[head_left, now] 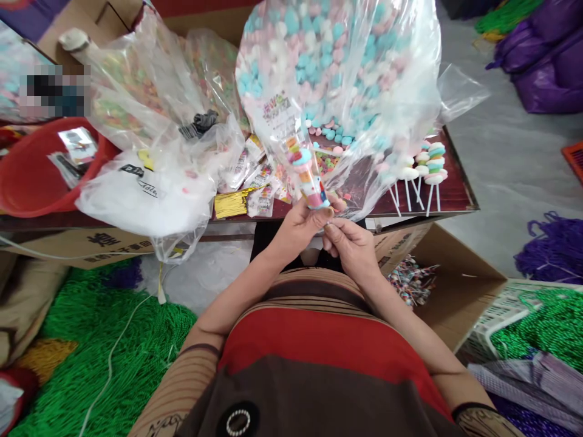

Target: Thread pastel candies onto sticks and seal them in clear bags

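Note:
My left hand (298,227) is closed round the lower end of a marshmallow lollipop (310,182), which stands tilted inside a clear printed wrapper. At its bottom, close by the left fingers, my right hand (355,246) pinches with thumb and fingertips; what lies in that pinch is too small to make out. Behind the lollipop stands a big clear bag of pink, white and blue marshmallows (337,54). Several marshmallow skewers (435,164) on white sticks lie at the table's right end. Left of my hands are a stack of yellow ties (230,205) and printed wrappers (262,197).
A red basin (40,194) and a white plastic bag (150,206) occupy the left of the dark red table (455,182). Below right, an open carton (460,285) contains wrapped lollipops (412,282). Green strands (113,358) cover the floor at left.

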Tool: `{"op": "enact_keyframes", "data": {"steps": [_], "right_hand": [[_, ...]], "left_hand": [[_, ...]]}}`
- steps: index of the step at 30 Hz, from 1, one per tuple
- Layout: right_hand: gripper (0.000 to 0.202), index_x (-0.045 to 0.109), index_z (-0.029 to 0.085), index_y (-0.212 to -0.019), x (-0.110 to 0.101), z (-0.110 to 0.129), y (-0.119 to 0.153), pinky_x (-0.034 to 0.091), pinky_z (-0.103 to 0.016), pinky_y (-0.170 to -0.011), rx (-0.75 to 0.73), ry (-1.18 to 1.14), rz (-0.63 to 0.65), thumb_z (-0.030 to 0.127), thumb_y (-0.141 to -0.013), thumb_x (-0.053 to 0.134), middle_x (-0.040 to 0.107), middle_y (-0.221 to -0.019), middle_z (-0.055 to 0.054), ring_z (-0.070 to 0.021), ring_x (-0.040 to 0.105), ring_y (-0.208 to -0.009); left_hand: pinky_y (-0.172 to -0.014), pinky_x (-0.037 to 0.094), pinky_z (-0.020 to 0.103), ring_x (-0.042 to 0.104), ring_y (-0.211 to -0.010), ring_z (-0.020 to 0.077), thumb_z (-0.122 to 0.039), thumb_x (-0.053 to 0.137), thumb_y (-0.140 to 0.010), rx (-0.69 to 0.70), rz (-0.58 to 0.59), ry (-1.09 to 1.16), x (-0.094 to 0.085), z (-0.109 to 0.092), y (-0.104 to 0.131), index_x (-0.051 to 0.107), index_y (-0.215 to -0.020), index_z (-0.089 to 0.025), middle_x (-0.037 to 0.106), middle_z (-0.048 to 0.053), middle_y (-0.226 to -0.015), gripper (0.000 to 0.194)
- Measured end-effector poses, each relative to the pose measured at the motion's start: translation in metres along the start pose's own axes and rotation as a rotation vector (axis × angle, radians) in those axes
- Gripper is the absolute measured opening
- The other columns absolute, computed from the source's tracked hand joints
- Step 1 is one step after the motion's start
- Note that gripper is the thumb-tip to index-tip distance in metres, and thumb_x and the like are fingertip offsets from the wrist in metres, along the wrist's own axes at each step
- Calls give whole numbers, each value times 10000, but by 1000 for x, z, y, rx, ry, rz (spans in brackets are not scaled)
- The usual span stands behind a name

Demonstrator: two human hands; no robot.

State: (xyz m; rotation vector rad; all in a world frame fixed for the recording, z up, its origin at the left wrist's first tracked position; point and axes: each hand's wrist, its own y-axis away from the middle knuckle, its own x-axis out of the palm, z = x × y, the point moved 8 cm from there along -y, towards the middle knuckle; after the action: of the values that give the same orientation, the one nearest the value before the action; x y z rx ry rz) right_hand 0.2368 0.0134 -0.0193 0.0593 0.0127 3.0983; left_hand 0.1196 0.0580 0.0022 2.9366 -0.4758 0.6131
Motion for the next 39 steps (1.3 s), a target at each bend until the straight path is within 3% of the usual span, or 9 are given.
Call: {"op": "enact_keyframes", "data": {"steps": [4, 8, 12, 17, 21, 24, 31, 36, 39], "right_hand": [[411, 784, 225, -965, 1, -6, 1, 330, -230, -426, 23, -58, -4, 613, -855, 706, 507, -511, 68, -77, 396, -443], [391, 795, 214, -957, 3, -9, 1, 313, -233, -423, 39, -28, 0, 581, -841, 725, 491, -500, 71, -75, 389, -438], [407, 785, 209, -946, 10, -2, 1, 284, -243, -422, 33, -5, 13, 596, -853, 703, 468, -488, 74, -77, 365, -431], [461, 750, 198, -930, 13, -5, 0, 236, -236, -429, 112, -134, 47, 648, -843, 700, 448, -461, 85, -72, 335, -423], [450, 680, 199, -805, 21, -11, -2, 207, -240, -426, 182, -357, 130, 646, -836, 720, 411, -434, 96, -64, 291, -397], [454, 638, 202, -749, 22, -5, -4, 222, -239, -425, 150, -363, 157, 635, -875, 685, 425, -439, 86, -67, 318, -401], [418, 717, 212, -971, 9, 1, 3, 420, -233, -511, 103, -200, 138, 605, -832, 745, 611, -611, 53, -85, 488, -510], [363, 725, 215, -877, -1, 0, 4, 451, -238, -529, 32, -122, 37, 578, -854, 732, 638, -621, 37, -90, 528, -520], [367, 723, 224, -960, -3, 2, 2, 469, -250, -533, -4, -89, 20, 581, -875, 708, 644, -626, 36, -100, 539, -518]], "left_hand": [[-712, 562, 255, 722, -918, 180, -696, 895, -518, 40, -53, 35, -11, -22, -1, 686, -1003, -276, 733, 28, -976, 675], [-699, 546, 251, 726, -907, 178, -621, 811, -746, 87, -245, 100, -18, -46, -6, 666, -964, -279, 686, -4, -805, 430], [-644, 519, 231, 695, -766, 133, -523, 718, -886, 77, -341, 89, -9, -35, -7, 629, -847, -240, 642, -18, -742, 299], [-537, 444, 200, 598, -632, 84, -577, 755, -831, 110, -273, 120, -1, -15, -5, 632, -903, -243, 647, -27, -788, 362], [-560, 467, 199, 565, -609, 70, -577, 767, -819, 59, -104, 106, 8, -4, -1, 657, -937, -237, 657, -32, -790, 376], [-602, 497, 209, 598, -647, 84, -553, 785, -812, 0, -3, 65, 12, -1, 1, 689, -943, -231, 691, -16, -801, 361], [-687, 534, 246, 693, -807, 158, -540, 819, -776, 44, -198, 39, -9, -17, -9, 699, -928, -252, 682, -15, -740, 347], [-735, 489, 249, 616, -740, 133, -663, 694, -828, 126, -56, -298, 0, -23, -8, 699, -841, -235, 686, -8, -752, 428], [-717, 435, 268, 539, -672, 136, -610, 697, -855, 195, -71, -520, -3, -30, -3, 647, -667, -221, 634, 0, -671, 435]]}}
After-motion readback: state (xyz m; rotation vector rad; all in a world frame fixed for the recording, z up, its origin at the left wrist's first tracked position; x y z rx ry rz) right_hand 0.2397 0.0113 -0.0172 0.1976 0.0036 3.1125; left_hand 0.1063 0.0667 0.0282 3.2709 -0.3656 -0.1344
